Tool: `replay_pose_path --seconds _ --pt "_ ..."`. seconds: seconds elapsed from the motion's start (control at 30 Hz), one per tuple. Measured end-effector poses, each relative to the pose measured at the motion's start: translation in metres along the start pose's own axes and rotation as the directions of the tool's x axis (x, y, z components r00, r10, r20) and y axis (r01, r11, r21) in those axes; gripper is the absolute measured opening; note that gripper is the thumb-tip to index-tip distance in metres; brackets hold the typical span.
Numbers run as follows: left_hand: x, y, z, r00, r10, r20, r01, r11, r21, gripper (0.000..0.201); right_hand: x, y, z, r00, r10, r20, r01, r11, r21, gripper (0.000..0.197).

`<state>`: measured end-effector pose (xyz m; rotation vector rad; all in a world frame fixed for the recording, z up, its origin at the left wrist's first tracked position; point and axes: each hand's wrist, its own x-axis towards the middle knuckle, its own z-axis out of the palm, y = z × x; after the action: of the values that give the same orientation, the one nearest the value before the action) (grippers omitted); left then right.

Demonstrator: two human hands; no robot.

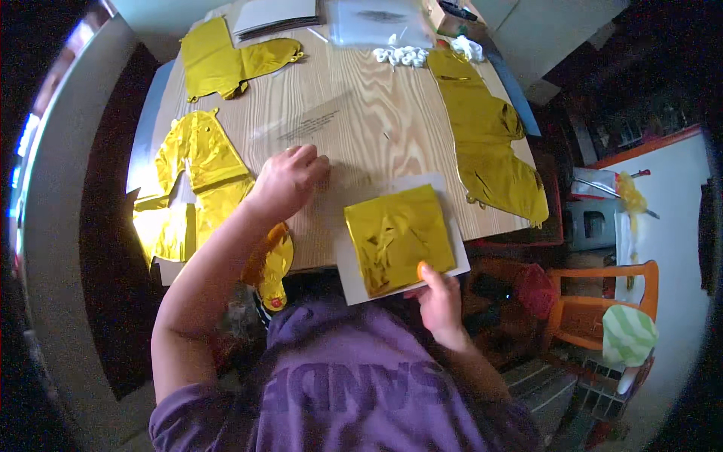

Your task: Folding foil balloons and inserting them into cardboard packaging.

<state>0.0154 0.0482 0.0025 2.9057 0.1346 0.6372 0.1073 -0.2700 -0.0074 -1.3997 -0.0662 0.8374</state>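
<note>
My right hand (440, 305) grips the near right edge of a white card (348, 260), with its thumb on top. On the card lies a folded gold foil balloon (399, 237), nearly square and creased. Something orange covers the thumb's tip. My left hand (294, 179) is over the table with its fingers curled closed, and whatever they hold is hidden. Just beyond its knuckles lies a clear plastic bag (309, 124) with small dark print.
Flat gold foil balloons lie at the far left (215, 64), near left (199, 158) and right (482, 128) of the wooden table (376, 135). White cards (275, 16), clear bags (380, 22) and coiled white ribbon (403, 56) lie at the back. An orange chair (557, 316) stands right.
</note>
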Motion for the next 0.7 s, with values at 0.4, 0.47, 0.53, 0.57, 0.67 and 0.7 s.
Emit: replay_pose_path --seconds 0.4,0.47,0.53,0.57,0.67,0.7 --pt "-0.008 0.019 -0.007 0.996 -0.015 0.083 0.021 0.997 -0.071 0.027 -0.015 -0.052 -0.040 0.915 -0.374 -0.151 0.378 0.926 -0.004 0.019" --pt "-0.006 0.027 -0.005 0.997 -0.010 0.083 0.018 0.995 -0.100 0.026 -0.013 -0.046 -0.030 0.931 -0.358 -0.072 0.341 0.922 -0.183 0.020" --pt "-0.001 0.039 -0.006 0.997 -0.037 0.073 0.049 0.984 -0.173 0.016 -0.004 -0.035 -0.023 0.949 -0.313 0.035 0.308 0.898 -0.316 0.020" --pt "-0.001 0.044 -0.007 0.996 -0.058 0.069 0.071 0.977 -0.202 0.011 -0.003 -0.032 -0.008 0.966 -0.259 -0.012 0.250 0.943 -0.220 0.014" --pt "0.002 0.053 -0.006 0.992 -0.122 0.039 0.127 0.965 -0.229 0.014 0.005 -0.015 -0.004 0.977 -0.209 0.042 0.213 0.958 -0.190 0.015" --pt "0.002 0.055 -0.007 0.989 -0.147 0.035 0.151 0.961 -0.231 0.016 0.007 -0.012 -0.001 0.971 -0.215 0.106 0.234 0.943 -0.236 0.019"
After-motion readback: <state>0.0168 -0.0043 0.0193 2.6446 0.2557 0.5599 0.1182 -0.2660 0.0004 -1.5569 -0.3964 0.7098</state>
